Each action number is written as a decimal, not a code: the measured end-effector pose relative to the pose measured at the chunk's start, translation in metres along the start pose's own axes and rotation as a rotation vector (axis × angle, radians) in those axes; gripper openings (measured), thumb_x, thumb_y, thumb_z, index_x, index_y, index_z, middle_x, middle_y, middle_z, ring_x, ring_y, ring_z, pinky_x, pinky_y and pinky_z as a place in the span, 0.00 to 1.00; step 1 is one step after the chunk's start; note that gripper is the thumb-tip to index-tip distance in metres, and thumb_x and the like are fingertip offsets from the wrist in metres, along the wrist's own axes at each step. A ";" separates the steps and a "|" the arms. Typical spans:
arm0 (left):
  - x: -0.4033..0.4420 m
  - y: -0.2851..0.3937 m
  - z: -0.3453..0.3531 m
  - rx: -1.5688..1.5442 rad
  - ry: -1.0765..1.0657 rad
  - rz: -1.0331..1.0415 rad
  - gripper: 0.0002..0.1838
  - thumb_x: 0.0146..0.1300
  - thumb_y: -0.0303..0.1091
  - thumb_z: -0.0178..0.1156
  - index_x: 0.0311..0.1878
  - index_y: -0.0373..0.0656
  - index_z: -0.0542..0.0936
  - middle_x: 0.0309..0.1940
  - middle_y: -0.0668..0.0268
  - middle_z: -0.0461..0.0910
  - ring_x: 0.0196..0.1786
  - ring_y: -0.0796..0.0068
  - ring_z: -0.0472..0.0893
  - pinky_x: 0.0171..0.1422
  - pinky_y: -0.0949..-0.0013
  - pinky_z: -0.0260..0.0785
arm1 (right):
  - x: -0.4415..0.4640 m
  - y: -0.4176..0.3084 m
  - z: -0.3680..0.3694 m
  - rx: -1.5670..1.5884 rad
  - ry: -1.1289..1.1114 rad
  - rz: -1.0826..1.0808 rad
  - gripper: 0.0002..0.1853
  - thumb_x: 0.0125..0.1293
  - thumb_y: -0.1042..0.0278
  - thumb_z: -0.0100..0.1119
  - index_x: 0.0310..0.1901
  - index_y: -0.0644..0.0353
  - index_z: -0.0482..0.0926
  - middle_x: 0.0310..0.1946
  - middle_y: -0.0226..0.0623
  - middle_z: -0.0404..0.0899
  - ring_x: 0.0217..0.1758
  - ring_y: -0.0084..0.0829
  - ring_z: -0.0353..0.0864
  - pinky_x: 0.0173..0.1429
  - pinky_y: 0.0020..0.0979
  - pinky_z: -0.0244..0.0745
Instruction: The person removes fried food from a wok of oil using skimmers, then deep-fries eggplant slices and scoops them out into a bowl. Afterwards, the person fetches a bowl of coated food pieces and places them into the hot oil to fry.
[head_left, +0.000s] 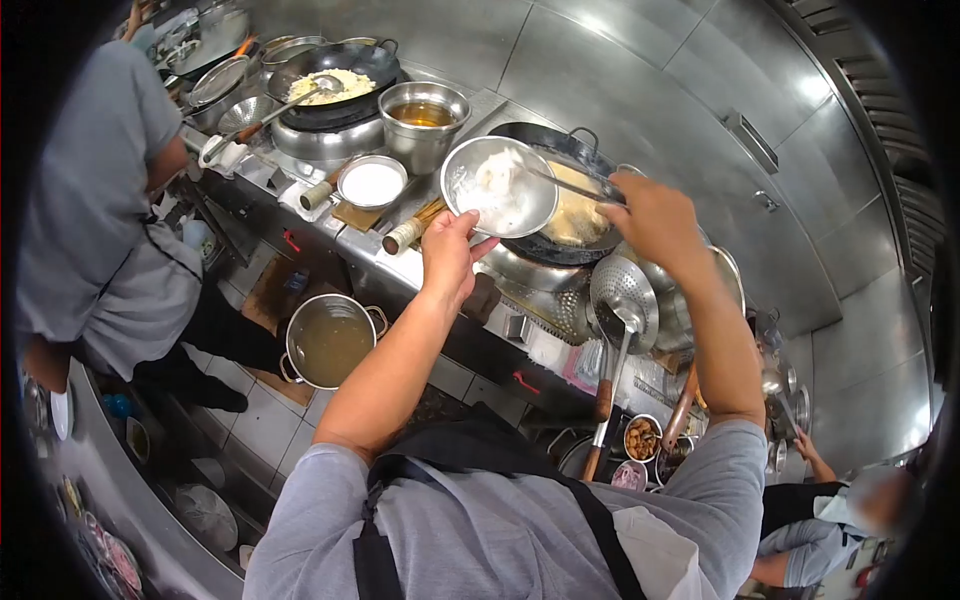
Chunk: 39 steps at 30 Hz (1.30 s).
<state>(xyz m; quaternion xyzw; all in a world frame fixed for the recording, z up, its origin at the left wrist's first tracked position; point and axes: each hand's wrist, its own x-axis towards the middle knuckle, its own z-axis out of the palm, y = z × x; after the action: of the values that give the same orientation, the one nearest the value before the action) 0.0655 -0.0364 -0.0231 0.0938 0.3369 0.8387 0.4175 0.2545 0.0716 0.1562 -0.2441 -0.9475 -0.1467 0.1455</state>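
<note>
My left hand (449, 256) grips a steel bowl (522, 208) by its near rim, holding it tilted beside a wok. White powder coats the inside, and a white-coated piece (497, 174) lies in it. My right hand (655, 222) is closed round metal tongs (580, 186), whose tips reach into the bowl at that piece. Whether they pinch it I cannot tell. Just behind and right of the bowl, the black wok (522, 133) holds bubbling yellowish oil (574, 212), partly hidden by the bowl and tongs.
Left of the bowl stand a pot of amber liquid (423, 113), a bowl of white powder (371, 183) and another wok (375, 62). Perforated ladles (625, 290) lie at right. A pot of cloudy liquid (330, 342) sits low. Co-workers stand at left (110, 200) and right (800, 545).
</note>
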 end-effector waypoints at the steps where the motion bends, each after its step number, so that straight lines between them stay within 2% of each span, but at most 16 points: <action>1: -0.003 0.001 -0.001 -0.002 -0.006 -0.004 0.07 0.65 0.27 0.57 0.32 0.44 0.70 0.33 0.69 0.70 0.37 0.78 0.74 0.44 0.63 0.83 | -0.002 -0.006 0.004 -0.140 -0.029 -0.008 0.20 0.61 0.52 0.63 0.48 0.58 0.79 0.36 0.43 0.83 0.38 0.49 0.83 0.41 0.47 0.76; 4: -0.008 0.005 -0.010 -0.010 0.004 -0.029 0.02 0.65 0.28 0.56 0.39 0.41 0.75 0.35 0.68 0.73 0.38 0.78 0.76 0.45 0.65 0.82 | -0.007 -0.023 -0.010 -0.045 0.071 -0.008 0.19 0.61 0.54 0.63 0.46 0.59 0.77 0.37 0.43 0.82 0.38 0.49 0.83 0.39 0.47 0.76; 7: -0.015 0.011 -0.019 0.010 -0.007 -0.033 0.05 0.66 0.28 0.56 0.43 0.40 0.76 0.40 0.66 0.77 0.41 0.78 0.78 0.45 0.67 0.80 | -0.009 -0.040 -0.028 -0.075 -0.041 -0.012 0.18 0.61 0.54 0.63 0.43 0.60 0.77 0.37 0.43 0.83 0.38 0.49 0.83 0.38 0.47 0.76; 10: -0.026 0.020 -0.021 0.033 -0.050 0.002 0.07 0.66 0.30 0.57 0.45 0.39 0.77 0.44 0.64 0.79 0.43 0.77 0.80 0.45 0.68 0.79 | -0.011 -0.054 -0.033 -0.084 -0.048 -0.124 0.17 0.61 0.54 0.63 0.41 0.59 0.77 0.35 0.42 0.83 0.38 0.48 0.83 0.38 0.47 0.76; 13: -0.036 0.020 -0.022 0.088 -0.091 0.087 0.09 0.66 0.30 0.57 0.47 0.38 0.78 0.46 0.64 0.81 0.44 0.76 0.80 0.46 0.69 0.78 | 0.000 -0.069 -0.028 -0.186 -0.144 -0.066 0.15 0.61 0.54 0.63 0.40 0.57 0.78 0.34 0.41 0.83 0.38 0.48 0.83 0.38 0.47 0.76; 15: -0.040 0.020 -0.022 0.134 -0.097 0.169 0.10 0.67 0.30 0.57 0.48 0.38 0.78 0.45 0.65 0.81 0.45 0.76 0.81 0.47 0.69 0.77 | 0.007 -0.075 -0.037 -0.189 -0.228 -0.015 0.17 0.61 0.54 0.64 0.47 0.54 0.80 0.37 0.41 0.84 0.41 0.47 0.83 0.42 0.45 0.76; 16: -0.040 0.024 -0.023 0.118 -0.086 0.142 0.10 0.67 0.30 0.57 0.48 0.38 0.78 0.45 0.64 0.81 0.45 0.76 0.81 0.47 0.68 0.77 | 0.012 -0.079 -0.043 -0.188 -0.272 0.004 0.18 0.60 0.54 0.64 0.50 0.52 0.81 0.39 0.41 0.84 0.42 0.47 0.83 0.44 0.43 0.75; 19: -0.038 0.031 -0.028 0.069 -0.040 0.067 0.09 0.67 0.30 0.56 0.48 0.38 0.78 0.45 0.64 0.81 0.45 0.76 0.81 0.47 0.68 0.77 | 0.010 -0.079 -0.068 -0.098 -0.070 0.027 0.17 0.60 0.55 0.64 0.48 0.52 0.83 0.39 0.41 0.85 0.40 0.46 0.83 0.43 0.42 0.75; 22: -0.027 0.025 -0.036 0.047 -0.015 0.006 0.08 0.67 0.30 0.56 0.46 0.38 0.77 0.45 0.63 0.81 0.45 0.75 0.81 0.48 0.66 0.78 | 0.008 -0.069 -0.074 -0.096 -0.007 0.003 0.15 0.61 0.55 0.62 0.46 0.52 0.82 0.33 0.38 0.83 0.38 0.46 0.82 0.41 0.45 0.75; 27: -0.027 0.017 -0.039 0.060 0.003 -0.026 0.06 0.67 0.28 0.55 0.44 0.39 0.76 0.42 0.65 0.78 0.46 0.75 0.78 0.49 0.60 0.81 | 0.005 -0.043 -0.068 -0.042 0.043 0.074 0.15 0.62 0.55 0.62 0.46 0.52 0.82 0.37 0.40 0.84 0.40 0.46 0.83 0.43 0.44 0.76; 30: -0.036 0.015 -0.042 0.100 0.065 -0.056 0.05 0.67 0.28 0.55 0.43 0.40 0.75 0.42 0.65 0.77 0.46 0.76 0.77 0.50 0.58 0.81 | 0.014 -0.016 -0.042 -0.122 0.019 0.096 0.15 0.62 0.54 0.62 0.45 0.52 0.82 0.38 0.41 0.85 0.42 0.46 0.83 0.45 0.44 0.76; 31: -0.038 0.012 -0.044 0.078 0.089 -0.050 0.05 0.67 0.29 0.56 0.43 0.39 0.75 0.41 0.64 0.80 0.45 0.74 0.80 0.46 0.64 0.80 | 0.021 -0.006 -0.027 -0.158 0.008 0.096 0.15 0.62 0.54 0.62 0.44 0.53 0.83 0.39 0.41 0.85 0.42 0.46 0.83 0.45 0.44 0.77; 35: -0.047 0.013 -0.046 0.056 0.086 -0.033 0.04 0.67 0.29 0.56 0.42 0.40 0.75 0.41 0.63 0.79 0.43 0.75 0.80 0.44 0.65 0.81 | 0.066 0.021 0.071 -0.220 -0.317 0.118 0.19 0.61 0.52 0.63 0.48 0.55 0.82 0.41 0.44 0.85 0.47 0.46 0.84 0.49 0.45 0.77; 37: -0.049 0.017 -0.044 0.073 0.057 -0.012 0.04 0.67 0.28 0.55 0.43 0.40 0.75 0.43 0.62 0.80 0.45 0.74 0.80 0.49 0.60 0.81 | 0.081 0.033 0.136 -0.247 -0.484 0.142 0.20 0.62 0.52 0.63 0.50 0.54 0.81 0.44 0.47 0.84 0.50 0.47 0.83 0.53 0.46 0.77; 38: -0.050 0.018 -0.044 0.081 0.043 0.000 0.04 0.67 0.28 0.55 0.44 0.40 0.74 0.44 0.62 0.80 0.46 0.73 0.80 0.51 0.57 0.80 | 0.078 0.036 0.148 -0.197 -0.429 0.220 0.20 0.62 0.52 0.63 0.50 0.55 0.81 0.44 0.48 0.84 0.50 0.48 0.83 0.53 0.46 0.77; 39: -0.048 0.019 -0.045 0.071 0.056 0.012 0.04 0.67 0.28 0.55 0.43 0.40 0.75 0.44 0.61 0.80 0.46 0.73 0.80 0.50 0.58 0.81 | 0.078 0.033 0.151 -0.146 -0.370 0.295 0.20 0.62 0.51 0.63 0.50 0.56 0.81 0.44 0.49 0.84 0.51 0.48 0.83 0.53 0.47 0.77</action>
<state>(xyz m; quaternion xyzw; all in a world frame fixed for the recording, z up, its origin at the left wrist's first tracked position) 0.0644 -0.1029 -0.0385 0.0869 0.3775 0.8309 0.3995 0.1747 0.1851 0.0524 -0.4122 -0.8991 -0.1449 -0.0285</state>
